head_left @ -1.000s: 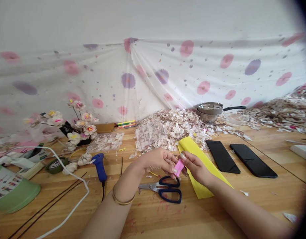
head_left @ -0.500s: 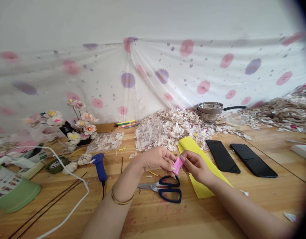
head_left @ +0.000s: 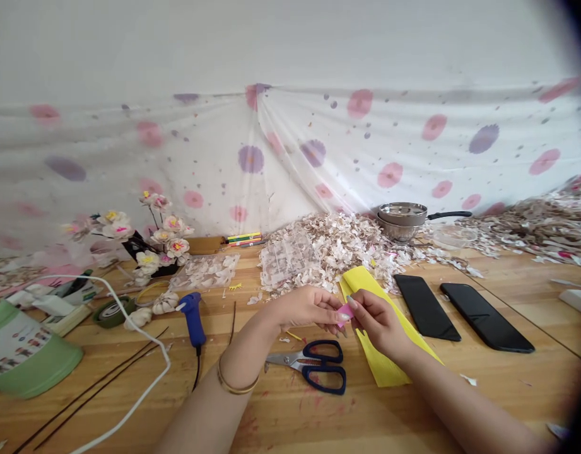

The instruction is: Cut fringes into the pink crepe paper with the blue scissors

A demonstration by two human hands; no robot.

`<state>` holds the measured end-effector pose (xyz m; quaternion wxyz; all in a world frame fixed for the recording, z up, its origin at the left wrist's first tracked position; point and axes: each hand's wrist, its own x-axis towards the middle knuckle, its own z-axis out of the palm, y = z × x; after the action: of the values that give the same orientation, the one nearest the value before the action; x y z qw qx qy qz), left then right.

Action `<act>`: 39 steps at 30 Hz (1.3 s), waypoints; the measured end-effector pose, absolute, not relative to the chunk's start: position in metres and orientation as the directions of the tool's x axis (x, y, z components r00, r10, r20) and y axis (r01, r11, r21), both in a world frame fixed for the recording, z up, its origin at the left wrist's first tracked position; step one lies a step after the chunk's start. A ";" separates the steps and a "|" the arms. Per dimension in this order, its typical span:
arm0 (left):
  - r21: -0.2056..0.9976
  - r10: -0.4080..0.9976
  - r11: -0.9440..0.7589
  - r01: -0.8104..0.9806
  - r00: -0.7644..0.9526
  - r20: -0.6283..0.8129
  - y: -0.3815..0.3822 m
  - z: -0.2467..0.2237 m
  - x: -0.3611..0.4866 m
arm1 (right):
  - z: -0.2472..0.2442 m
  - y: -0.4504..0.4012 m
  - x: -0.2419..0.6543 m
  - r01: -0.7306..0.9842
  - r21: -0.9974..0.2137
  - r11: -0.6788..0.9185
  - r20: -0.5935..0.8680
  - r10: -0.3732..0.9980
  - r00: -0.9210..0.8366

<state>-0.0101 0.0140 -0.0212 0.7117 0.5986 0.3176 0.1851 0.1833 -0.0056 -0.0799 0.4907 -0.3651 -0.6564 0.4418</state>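
Note:
A small pink piece (head_left: pixel 344 313) is pinched between my two hands, above the table and partly covered by fingers. My left hand (head_left: pixel 317 309) grips its left side between thumb and fingers. On the right side, the fingertips of my right hand (head_left: pixel 371 315) close on the same piece. Blue-handled scissors (head_left: pixel 318 364) lie just below my hands, blades to the left and slightly apart. A folded yellow sheet (head_left: pixel 382 356) lies beneath and beside my right hand.
Two black phones (head_left: pixel 427 307) (head_left: pixel 486 316) lie at the right. Behind are a heap of pale petals (head_left: pixel 340 246) and metal bowls (head_left: pixel 401 221). Left stand a blue glue gun (head_left: pixel 194 320), flowers (head_left: pixel 170 236), a white cable (head_left: pixel 162 378) and a green container (head_left: pixel 48 359).
The pink piece looks smaller and more covered by my fingers, its visible part lying flatter. The whole view has shifted a little, so the table's items appear slightly lower and to the right.

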 end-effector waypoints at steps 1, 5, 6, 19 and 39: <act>0.973 0.662 0.197 0.121 0.716 -0.223 0.013 -0.022 -0.008 | -0.079 -0.005 0.184 0.046 -0.938 0.342 0.322 0.915 -0.241; 0.980 0.726 0.154 0.128 0.658 -0.200 0.010 -0.024 -0.001 | -0.074 -0.005 0.184 0.053 -0.948 0.315 0.293 0.924 -0.246; 0.979 0.725 0.153 0.132 0.658 -0.202 0.009 -0.024 0.000 | -0.073 -0.006 0.184 0.058 -0.951 0.305 0.282 0.926 -0.252; 0.935 0.853 -0.127 0.331 0.517 -0.067 0.018 -0.020 -0.017 | -0.075 0.003 0.178 0.123 -0.973 0.197 0.140 0.920 -0.367; 0.838 0.932 -0.336 0.429 0.022 0.363 -0.009 0.036 -0.056 | -0.065 -0.037 0.144 0.742 -0.329 0.584 -0.111 0.756 -0.645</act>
<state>-0.0559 -0.0090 0.0363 0.2639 0.6643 0.5120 0.4764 0.1436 -0.0373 -0.0649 0.0207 -0.4209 -0.8898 0.1750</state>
